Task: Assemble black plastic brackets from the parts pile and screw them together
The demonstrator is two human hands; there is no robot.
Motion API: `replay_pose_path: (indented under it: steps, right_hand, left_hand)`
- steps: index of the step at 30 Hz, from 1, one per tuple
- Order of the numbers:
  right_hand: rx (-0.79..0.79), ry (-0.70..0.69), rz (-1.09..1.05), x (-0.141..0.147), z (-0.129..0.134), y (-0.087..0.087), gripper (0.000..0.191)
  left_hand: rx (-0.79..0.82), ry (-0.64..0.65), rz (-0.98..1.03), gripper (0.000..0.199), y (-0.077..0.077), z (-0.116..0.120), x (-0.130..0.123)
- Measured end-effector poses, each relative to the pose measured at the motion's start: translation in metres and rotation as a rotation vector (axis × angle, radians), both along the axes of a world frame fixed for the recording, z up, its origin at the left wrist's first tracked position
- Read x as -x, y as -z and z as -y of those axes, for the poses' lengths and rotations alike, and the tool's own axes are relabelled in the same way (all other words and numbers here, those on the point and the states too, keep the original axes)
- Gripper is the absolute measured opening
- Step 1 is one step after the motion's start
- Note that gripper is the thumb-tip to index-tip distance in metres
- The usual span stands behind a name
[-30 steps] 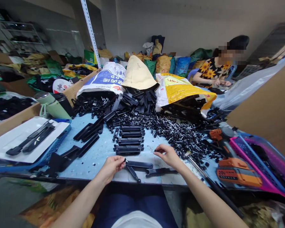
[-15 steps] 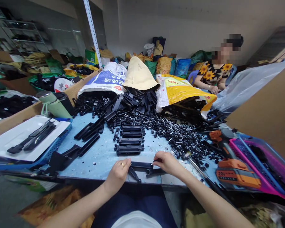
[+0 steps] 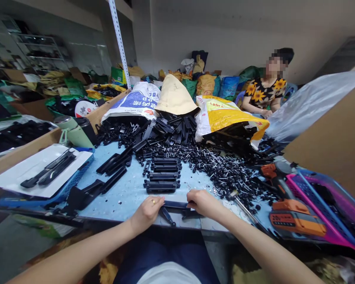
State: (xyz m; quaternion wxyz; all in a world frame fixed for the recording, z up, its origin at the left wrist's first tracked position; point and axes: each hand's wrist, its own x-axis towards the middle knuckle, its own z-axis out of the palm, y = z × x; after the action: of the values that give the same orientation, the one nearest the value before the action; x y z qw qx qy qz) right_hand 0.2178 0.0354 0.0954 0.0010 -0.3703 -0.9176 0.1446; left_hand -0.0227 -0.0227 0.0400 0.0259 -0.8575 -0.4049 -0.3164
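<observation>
My left hand [image 3: 148,213] is closed on the left end of a long black plastic bar [image 3: 176,204] at the table's front edge. Curled over the bar's right end is my right hand [image 3: 205,203], fingers pinched together; whether a small pin is between them is hidden. Beneath the bar a black rounded arm [image 3: 167,217] slants toward the edge, and another black piece [image 3: 191,213] shows under my right hand. Just beyond lies a row of several assembled black bars [image 3: 162,186].
Heaped black pins [image 3: 230,173] spread to the right, near an orange cordless drill [image 3: 296,217] and a metal rod [image 3: 244,209]. Open sacks [image 3: 177,94] spill black parts behind. At left, a paper-covered blue basket [image 3: 77,177] holds black pieces. A person [image 3: 264,94] sits at back right.
My right hand has shifted slightly left and lowered its fingers onto the bar's right end. My left hand keeps its grip. The view has swung slightly left.
</observation>
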Motion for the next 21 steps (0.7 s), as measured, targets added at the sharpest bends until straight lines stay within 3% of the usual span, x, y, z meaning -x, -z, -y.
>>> replay_pose_path:
  steps: [4,7,11,13,17,21]
  right_hand:
    - [-0.084,0.037,0.037,0.004,0.004,0.004,0.004]
    - [-0.137,0.0,-0.001,0.004,0.008,0.013,0.008]
    - [-0.167,-0.106,-0.276,-0.017,0.011,0.036,0.018]
    - [-0.199,-0.153,-0.395,-0.03,0.015,0.051,0.029]
    - [-0.261,-0.102,-0.393,-0.045,0.023,0.078,0.053]
    - [-0.323,-0.074,-0.349,-0.045,0.023,0.089,0.051]
  left_hand:
    - [0.027,-0.081,0.046,0.025,0.0,-0.008,0.003]
    - [0.028,-0.061,0.004,0.025,0.0,-0.009,0.005]
    - [-0.01,-0.187,-0.008,0.027,-0.007,0.003,-0.004]
    - [-0.038,-0.168,-0.027,0.032,-0.012,0.009,-0.021]
    - [0.191,-0.055,-0.144,0.046,-0.012,0.006,-0.067]
    - [0.414,-0.064,-0.16,0.05,0.002,-0.01,-0.087]
